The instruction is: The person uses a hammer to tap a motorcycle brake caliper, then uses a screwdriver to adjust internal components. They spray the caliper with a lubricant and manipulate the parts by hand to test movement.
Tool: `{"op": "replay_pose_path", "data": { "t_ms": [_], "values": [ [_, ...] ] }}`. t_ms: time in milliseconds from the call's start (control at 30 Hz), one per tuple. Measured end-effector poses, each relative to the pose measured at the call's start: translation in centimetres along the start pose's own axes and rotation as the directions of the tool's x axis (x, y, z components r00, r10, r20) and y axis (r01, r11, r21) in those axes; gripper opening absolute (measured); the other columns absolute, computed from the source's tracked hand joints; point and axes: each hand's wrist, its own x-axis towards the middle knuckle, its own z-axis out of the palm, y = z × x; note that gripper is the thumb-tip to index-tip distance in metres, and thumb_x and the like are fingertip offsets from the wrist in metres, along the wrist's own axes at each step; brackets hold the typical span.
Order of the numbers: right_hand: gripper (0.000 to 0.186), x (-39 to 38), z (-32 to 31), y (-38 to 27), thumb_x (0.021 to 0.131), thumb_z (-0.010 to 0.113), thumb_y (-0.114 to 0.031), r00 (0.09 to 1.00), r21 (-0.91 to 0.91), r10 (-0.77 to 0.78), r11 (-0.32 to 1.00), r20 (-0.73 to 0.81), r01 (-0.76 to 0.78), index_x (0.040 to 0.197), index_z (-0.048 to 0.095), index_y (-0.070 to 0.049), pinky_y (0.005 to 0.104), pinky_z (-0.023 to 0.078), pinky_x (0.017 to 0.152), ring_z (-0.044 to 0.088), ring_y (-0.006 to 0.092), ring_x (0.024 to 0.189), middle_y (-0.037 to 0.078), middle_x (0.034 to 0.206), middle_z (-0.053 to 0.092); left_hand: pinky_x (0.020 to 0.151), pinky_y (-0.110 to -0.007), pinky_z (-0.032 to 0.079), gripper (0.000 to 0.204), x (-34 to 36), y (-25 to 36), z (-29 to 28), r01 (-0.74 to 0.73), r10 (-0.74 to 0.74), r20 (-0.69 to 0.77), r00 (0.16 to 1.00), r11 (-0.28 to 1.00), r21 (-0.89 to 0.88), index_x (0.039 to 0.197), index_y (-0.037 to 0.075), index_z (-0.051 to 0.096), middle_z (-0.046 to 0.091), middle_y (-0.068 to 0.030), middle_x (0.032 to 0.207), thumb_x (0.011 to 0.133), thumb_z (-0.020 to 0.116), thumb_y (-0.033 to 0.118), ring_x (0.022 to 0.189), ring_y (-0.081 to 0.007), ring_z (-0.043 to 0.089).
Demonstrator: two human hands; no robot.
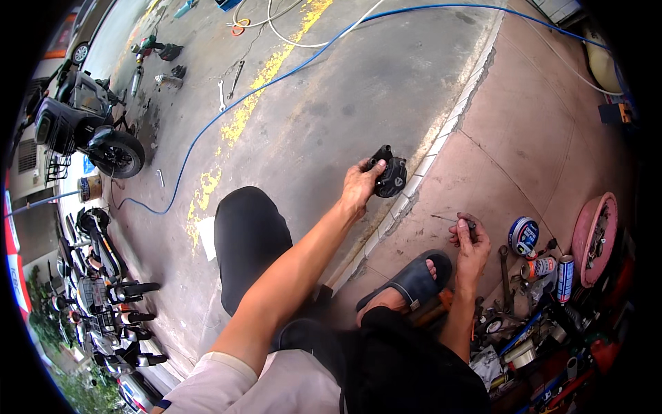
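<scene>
Here, left hand grips black caliper; right hand, thin tool.

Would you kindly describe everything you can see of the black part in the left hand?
The black part is compact and blocky, with a rounded main body and a narrower upper end carrying a small round feature. It looks like dark metal, with a small pale mark on its face. The left hand grips its left side, thumb laid across it. In the picture it shows against grey concrete, just left of the pale edging.

Black part aloft, thin tool, apparently pointed
</scene>
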Motion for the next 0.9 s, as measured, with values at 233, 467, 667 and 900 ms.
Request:
{"op": "replay_pose_path", "data": {
  "t_ms": [233,467,667,900],
  "values": [
    [0.021,-0.6,6.9,-1.4,0.103,0.070,-0.015,0.976,-0.152,-0.059,0.984,0.211,0.092,0.118,0.072,0.000,0.0248,0.054,0.073,0.067,0.0105,0.084,0.005,0.095,0.072,0.083,-0.034,0.056,0.040,1.4,-6.0,-6.6,-0.068,-0.023,-0.413,0.911,0.977,-0.205,0.124,-0.006,0.065,0.073,-0.0107,0.108,0.103,0.071,0.027,0.093,-0.0195,0.069],
    [0.021,-1.5,10.7,-1.0,0.099,0.073,-0.013,0.932,-0.300,-0.175,0.914,0.318,0.274,0.116,0.073,-0.001,0.0289,0.049,0.063,0.057,0.0097,0.066,0.005,0.081,0.068,0.059,-0.036,0.061,0.029,0.5,-4.8,-7.0,0.123,-0.146,-0.495,0.857,0.989,-0.079,0.116,-0.002,0.062,0.072,-0.0130,0.093,0.103,0.068,0.023,0.070,-0.0231,0.070],
    [0.022,-2.6,13.3,-0.5,0.098,0.073,-0.012,0.898,-0.247,-0.215,0.913,0.385,0.324,0.118,0.073,-0.002,0.0285,0.050,0.064,0.057,0.0101,0.067,0.004,0.085,0.070,0.060,-0.035,0.062,0.022,0.8,-6.3,-9.5,0.156,-0.266,-0.294,0.918,0.924,-0.348,0.111,-0.001,0.063,0.072,-0.0138,0.088,0.105,0.065,0.019,0.069,-0.0231,0.071],
    [0.023,-2.4,13.6,-0.4,0.099,0.073,-0.011,0.898,-0.248,-0.203,0.916,0.391,0.315,0.120,0.073,-0.002,0.0265,0.050,0.065,0.059,0.0085,0.070,0.002,0.087,0.071,0.055,-0.032,0.059,0.017,-0.4,-7.2,-7.7,0.207,-0.367,-0.159,0.917,0.776,-0.596,0.100,0.003,0.066,0.074,-0.0119,0.086,0.105,0.062,0.018,0.065,-0.0196,0.071]
  ]
}}
